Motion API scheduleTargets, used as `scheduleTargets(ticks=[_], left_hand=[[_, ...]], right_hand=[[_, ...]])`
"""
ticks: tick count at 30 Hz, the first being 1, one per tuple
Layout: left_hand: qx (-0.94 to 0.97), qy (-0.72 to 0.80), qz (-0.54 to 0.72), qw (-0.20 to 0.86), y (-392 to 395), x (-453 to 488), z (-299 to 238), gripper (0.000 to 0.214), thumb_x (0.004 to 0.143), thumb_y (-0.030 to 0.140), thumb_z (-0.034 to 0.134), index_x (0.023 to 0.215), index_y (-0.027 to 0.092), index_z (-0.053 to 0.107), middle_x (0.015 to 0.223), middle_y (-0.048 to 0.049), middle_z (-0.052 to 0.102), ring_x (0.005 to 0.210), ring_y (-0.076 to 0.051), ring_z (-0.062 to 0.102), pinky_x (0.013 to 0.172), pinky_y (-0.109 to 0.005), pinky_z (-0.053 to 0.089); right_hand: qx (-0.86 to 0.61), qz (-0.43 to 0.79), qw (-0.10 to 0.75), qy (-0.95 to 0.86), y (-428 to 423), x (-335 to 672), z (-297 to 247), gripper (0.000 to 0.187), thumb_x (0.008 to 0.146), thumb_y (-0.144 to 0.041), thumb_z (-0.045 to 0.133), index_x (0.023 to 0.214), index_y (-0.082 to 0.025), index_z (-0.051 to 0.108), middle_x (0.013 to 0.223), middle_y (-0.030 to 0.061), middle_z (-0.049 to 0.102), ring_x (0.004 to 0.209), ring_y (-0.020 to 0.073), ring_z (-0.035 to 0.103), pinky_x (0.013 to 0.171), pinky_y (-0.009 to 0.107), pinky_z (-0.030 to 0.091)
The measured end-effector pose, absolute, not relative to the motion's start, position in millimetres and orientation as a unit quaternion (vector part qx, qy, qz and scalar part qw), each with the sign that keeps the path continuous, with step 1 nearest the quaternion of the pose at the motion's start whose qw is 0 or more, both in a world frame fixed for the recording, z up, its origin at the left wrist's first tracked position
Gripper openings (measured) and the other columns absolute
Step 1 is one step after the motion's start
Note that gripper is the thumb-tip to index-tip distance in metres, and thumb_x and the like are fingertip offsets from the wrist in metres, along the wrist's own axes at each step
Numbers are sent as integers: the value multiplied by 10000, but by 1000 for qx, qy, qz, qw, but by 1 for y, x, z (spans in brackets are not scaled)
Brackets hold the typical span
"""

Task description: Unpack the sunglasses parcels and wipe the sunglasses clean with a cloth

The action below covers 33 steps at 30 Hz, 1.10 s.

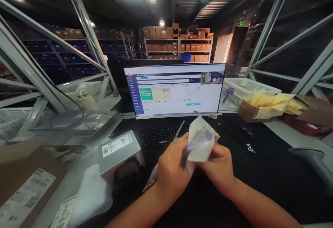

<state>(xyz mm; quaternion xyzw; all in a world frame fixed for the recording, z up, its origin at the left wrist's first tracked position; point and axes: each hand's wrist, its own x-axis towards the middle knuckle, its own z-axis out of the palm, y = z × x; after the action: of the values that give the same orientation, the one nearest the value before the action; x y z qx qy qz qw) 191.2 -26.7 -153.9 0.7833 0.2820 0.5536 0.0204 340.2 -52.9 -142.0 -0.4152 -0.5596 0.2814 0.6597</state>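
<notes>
Both hands meet in front of the keyboard (166, 132). My left hand (173, 167) and my right hand (220, 163) pinch a white cloth (200, 141) with a zigzag edge. The cloth is wrapped around a pair of glasses (204, 133), of which a lens shows through, and a thin temple arm (179, 131) sticks out toward the keyboard. A lit monitor (174, 89) stands just behind. A grey box with a label (118, 150) lies left of my left hand.
A black desk mat (260, 162) covers the desk. A barcode scanner (312, 158) rests at the right. Cardboard boxes with yellow packets (265, 104) and a white basket (244, 87) sit at the back right. Labelled cartons (26, 183) and a white bag (91, 195) lie left. Metal shelf frames flank both sides.
</notes>
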Motion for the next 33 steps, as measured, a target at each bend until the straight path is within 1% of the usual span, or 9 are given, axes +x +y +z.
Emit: scheduleTargets(ticks=[3, 9, 13, 16, 20, 24, 28, 30, 33], left_hand=[[804, 250, 539, 20, -24, 192, -154, 504, 888, 139, 629, 1365, 234, 498, 1331, -123, 646, 1229, -252, 623, 1039, -395, 524], [818, 228, 527, 34, -22, 189, -152, 450, 893, 124, 552, 1333, 215, 529, 1344, -130, 633, 1254, -256, 602, 1050, -423, 511], [783, 291, 540, 101, -24, 190, -160, 428, 913, 198, 605, 1336, 226, 542, 1332, -102, 640, 1218, -241, 622, 1040, -397, 515], [757, 324, 550, 139, -24, 189, -163, 442, 906, 254, 652, 1335, 240, 547, 1302, -77, 658, 1182, -235, 637, 1025, -394, 522], [792, 283, 535, 85, -23, 186, -155, 435, 896, 163, 613, 1320, 234, 547, 1342, -81, 637, 1252, -252, 598, 1113, -470, 452], [826, 239, 510, 21, -20, 185, -148, 457, 882, 83, 546, 1318, 219, 538, 1409, -112, 588, 1354, -273, 515, 1189, -571, 331], [796, 267, 540, 63, -19, 186, -153, 430, 903, 155, 608, 1320, 224, 536, 1370, -115, 618, 1303, -260, 565, 1178, -542, 360], [780, 281, 552, 87, -18, 185, -156, 433, 902, 181, 631, 1321, 224, 536, 1376, -110, 614, 1298, -252, 569, 1176, -516, 370], [787, 275, 543, 96, -18, 183, -153, 401, 910, 140, 572, 1303, 217, 544, 1382, -104, 608, 1309, -238, 559, 1188, -508, 353]], right_hand=[[-414, 354, 703, -458, -51, 342, -138, 263, 515, -226, 912, 569, -204, 656, 551, -18, 633, 518, 139, 524, 509, 259, 435], [-308, 496, 730, -357, -43, 352, -121, 366, 635, -330, 897, 693, -218, 553, 622, -41, 610, 526, 102, 512, 516, 217, 422], [-339, 396, 770, -367, -49, 328, -142, 408, 664, -316, 870, 640, -224, 473, 618, -50, 549, 569, 112, 482, 548, 226, 415], [-406, 331, 744, -415, -55, 317, -154, 463, 630, -297, 866, 521, -219, 423, 511, -55, 463, 524, 113, 428, 520, 240, 376], [-377, 452, 692, -418, -49, 340, -133, 562, 513, -316, 928, 499, -213, 377, 478, -62, 461, 492, 96, 410, 506, 233, 351], [-305, 543, 703, -344, -39, 361, -112, 648, 478, -358, 947, 529, -205, 320, 513, -73, 466, 498, 74, 388, 501, 208, 329], [-355, 415, 754, -365, -43, 337, -133, 585, 572, -389, 902, 515, -214, 346, 526, -60, 448, 526, 100, 390, 522, 233, 356], [-406, 340, 744, -407, -48, 324, -146, 540, 605, -358, 878, 482, -222, 370, 485, -62, 403, 504, 105, 355, 504, 244, 336], [-420, 367, 704, -440, -51, 326, -145, 525, 574, -332, 891, 467, -219, 389, 469, -63, 409, 495, 100, 356, 501, 246, 325]])
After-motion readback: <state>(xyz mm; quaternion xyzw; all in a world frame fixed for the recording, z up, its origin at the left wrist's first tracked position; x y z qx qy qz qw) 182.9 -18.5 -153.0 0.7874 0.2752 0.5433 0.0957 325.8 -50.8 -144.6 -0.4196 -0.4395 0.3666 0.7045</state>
